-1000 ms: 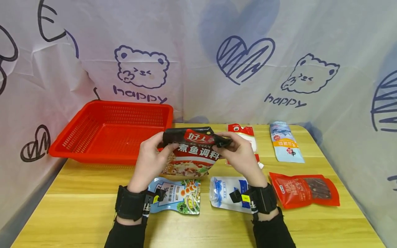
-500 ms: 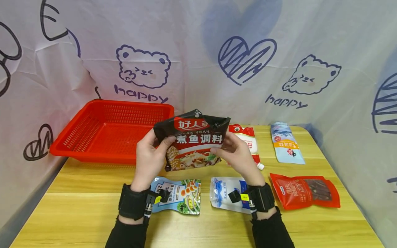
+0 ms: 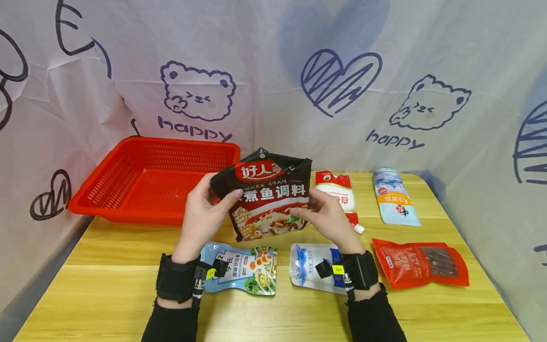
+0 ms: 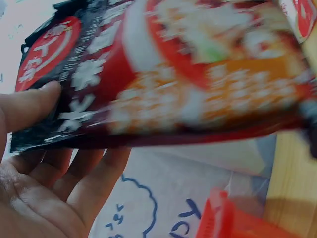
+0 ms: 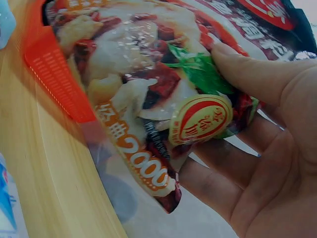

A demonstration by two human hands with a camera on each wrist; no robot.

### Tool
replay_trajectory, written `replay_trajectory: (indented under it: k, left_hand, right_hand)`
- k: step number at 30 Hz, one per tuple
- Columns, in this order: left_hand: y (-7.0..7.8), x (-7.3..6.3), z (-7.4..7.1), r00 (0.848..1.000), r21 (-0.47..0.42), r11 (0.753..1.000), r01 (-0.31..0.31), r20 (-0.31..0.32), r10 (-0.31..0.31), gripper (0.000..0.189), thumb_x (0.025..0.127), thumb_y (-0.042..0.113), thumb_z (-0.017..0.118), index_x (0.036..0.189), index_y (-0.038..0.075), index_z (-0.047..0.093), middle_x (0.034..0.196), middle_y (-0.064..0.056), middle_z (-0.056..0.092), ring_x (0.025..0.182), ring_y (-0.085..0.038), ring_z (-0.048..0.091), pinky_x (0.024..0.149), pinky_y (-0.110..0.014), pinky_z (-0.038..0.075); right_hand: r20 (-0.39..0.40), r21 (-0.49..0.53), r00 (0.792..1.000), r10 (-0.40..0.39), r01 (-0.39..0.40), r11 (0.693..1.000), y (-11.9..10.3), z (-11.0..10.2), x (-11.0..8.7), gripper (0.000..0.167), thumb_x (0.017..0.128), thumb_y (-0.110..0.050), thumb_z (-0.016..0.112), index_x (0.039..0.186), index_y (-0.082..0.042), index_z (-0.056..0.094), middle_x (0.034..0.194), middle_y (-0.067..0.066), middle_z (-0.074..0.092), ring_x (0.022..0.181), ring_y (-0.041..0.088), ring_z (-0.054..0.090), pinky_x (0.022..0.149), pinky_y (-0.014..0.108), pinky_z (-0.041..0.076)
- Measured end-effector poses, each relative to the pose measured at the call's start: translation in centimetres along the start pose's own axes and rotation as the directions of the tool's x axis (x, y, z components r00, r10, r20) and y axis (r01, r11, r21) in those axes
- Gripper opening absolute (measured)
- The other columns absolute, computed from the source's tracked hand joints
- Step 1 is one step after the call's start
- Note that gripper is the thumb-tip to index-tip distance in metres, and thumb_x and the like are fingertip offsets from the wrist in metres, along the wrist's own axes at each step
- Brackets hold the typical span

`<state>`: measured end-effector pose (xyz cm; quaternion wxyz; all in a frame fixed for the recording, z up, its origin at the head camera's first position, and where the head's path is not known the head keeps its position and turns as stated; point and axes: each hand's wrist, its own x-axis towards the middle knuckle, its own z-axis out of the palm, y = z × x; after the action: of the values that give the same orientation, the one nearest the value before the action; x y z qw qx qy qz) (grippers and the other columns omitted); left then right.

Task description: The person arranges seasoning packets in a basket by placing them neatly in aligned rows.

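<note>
A black and red fish seasoning packet (image 3: 269, 197) is held up above the table, its printed front facing the head camera and slightly tilted. My left hand (image 3: 205, 209) grips its left side, thumb on the front and fingers behind, as the left wrist view also shows. The right hand (image 3: 326, 216) pinches the packet's lower right side the same way; in the right wrist view the thumb (image 5: 242, 67) lies on the printed food picture. Below the packet lie a light blue salad dressing pouch (image 3: 243, 269) and a white and blue pouch (image 3: 307, 266), partly covered by the right wrist gear.
A red plastic basket (image 3: 158, 216) stands at the back left of the wooden table (image 3: 273, 318). To the right lie a red and white bag (image 3: 342, 194), a light blue pouch (image 3: 395, 197) and a red bag with a clear window (image 3: 414, 263). A printed cloth (image 3: 273, 95) hangs behind.
The packet's folded black top has been opened out and its front turned up toward the head camera. Both hands have shifted grip on its sides, and it has tilted slightly in the last half second.
</note>
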<state>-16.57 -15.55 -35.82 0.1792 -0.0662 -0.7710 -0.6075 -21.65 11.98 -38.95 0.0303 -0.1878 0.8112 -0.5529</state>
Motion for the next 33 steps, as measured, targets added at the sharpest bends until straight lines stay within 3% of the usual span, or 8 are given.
replay_trajectory:
  k: [4,7,11,16,18,21,28,33]
  left_hand:
    - [0.7,-0.3,-0.9,0.999,0.017,0.999,-0.048,0.007,0.048,0.051,0.093,0.006,0.078,0.139,0.005,0.057,0.125,-0.013,0.068,0.105,-0.023,0.066,0.088,-0.023,0.055]
    - [1.4,-0.2,-1.6,0.994,0.091,0.990,-0.104,0.031,0.102,0.054,0.091,0.007,0.081,0.140,0.008,0.057,0.125,-0.009,0.068,0.108,-0.023,0.066,0.095,-0.032,0.053]
    - [2.5,0.3,-1.8,0.982,0.220,0.961,-0.165,0.128,0.140,0.048,0.091,0.012,0.082,0.135,0.011,0.064,0.124,-0.007,0.070,0.110,-0.024,0.066,0.097,-0.045,0.053]
    - [3.7,1.0,-1.3,0.955,0.364,0.909,-0.204,0.277,0.103,0.044,0.091,0.017,0.082,0.131,0.009,0.066,0.111,-0.008,0.073,0.084,-0.022,0.066,0.074,-0.039,0.059]
    - [3.9,1.2,-1.0,0.943,0.405,0.890,-0.207,0.326,0.071,0.039,0.093,0.020,0.081,0.127,0.010,0.066,0.101,-0.006,0.072,0.072,-0.020,0.062,0.061,-0.034,0.056]
    - [4.1,1.4,-0.6,0.927,0.440,0.870,-0.224,0.371,0.052,0.029,0.095,0.022,0.078,0.119,0.011,0.066,0.088,-0.003,0.069,0.061,-0.017,0.057,0.054,-0.032,0.049]
    - [4.6,1.6,-0.2,0.920,0.476,0.814,-0.334,0.352,0.172,0.014,0.096,0.014,0.075,0.107,0.008,0.068,0.074,-0.003,0.062,0.054,-0.016,0.048,0.049,-0.030,0.036]
    - [5.7,1.8,-0.5,0.926,0.507,0.782,-0.364,0.290,0.243,0.012,0.096,0.009,0.074,0.107,0.007,0.069,0.079,-0.007,0.070,0.058,-0.019,0.054,0.051,-0.032,0.041]
  right_hand:
    - [0.036,-0.002,0.999,0.015,-0.015,1.000,0.0,-0.3,0.0,0.041,0.093,-0.016,0.080,0.132,-0.011,0.068,0.124,0.011,0.073,0.103,0.028,0.072,0.088,0.043,0.061]
    - [0.073,-0.002,0.997,0.008,-0.008,1.000,0.1,-0.6,0.1,0.041,0.094,-0.016,0.080,0.133,-0.012,0.068,0.124,0.010,0.073,0.103,0.027,0.072,0.087,0.043,0.061]
    - [0.109,-0.020,0.994,-0.007,0.009,1.000,0.3,-0.9,0.2,0.041,0.094,-0.015,0.079,0.133,-0.011,0.069,0.123,0.010,0.073,0.103,0.027,0.072,0.086,0.042,0.061]
    - [0.153,-0.028,0.988,-0.005,0.010,1.000,0.5,-0.7,0.3,0.042,0.094,-0.014,0.078,0.135,-0.010,0.068,0.123,0.011,0.073,0.103,0.026,0.072,0.086,0.041,0.061]
    - [0.168,-0.026,0.986,-0.001,0.005,1.000,0.4,-0.5,0.2,0.041,0.095,-0.015,0.078,0.134,-0.010,0.069,0.122,0.011,0.074,0.102,0.026,0.072,0.085,0.041,0.061]
    - [0.174,-0.035,0.985,0.002,0.005,0.999,0.3,-0.2,0.2,0.040,0.095,-0.016,0.077,0.134,-0.011,0.069,0.121,0.010,0.074,0.101,0.026,0.072,0.085,0.041,0.061]
    - [0.138,0.003,0.990,-0.015,0.015,1.000,0.6,0.3,0.2,0.042,0.094,-0.019,0.079,0.134,-0.013,0.068,0.124,0.009,0.073,0.106,0.026,0.072,0.087,0.041,0.061]
    - [0.041,0.085,0.998,-0.041,0.038,0.996,0.8,1.2,0.3,0.045,0.094,-0.022,0.080,0.136,-0.013,0.066,0.126,0.009,0.072,0.110,0.027,0.070,0.093,0.043,0.059]
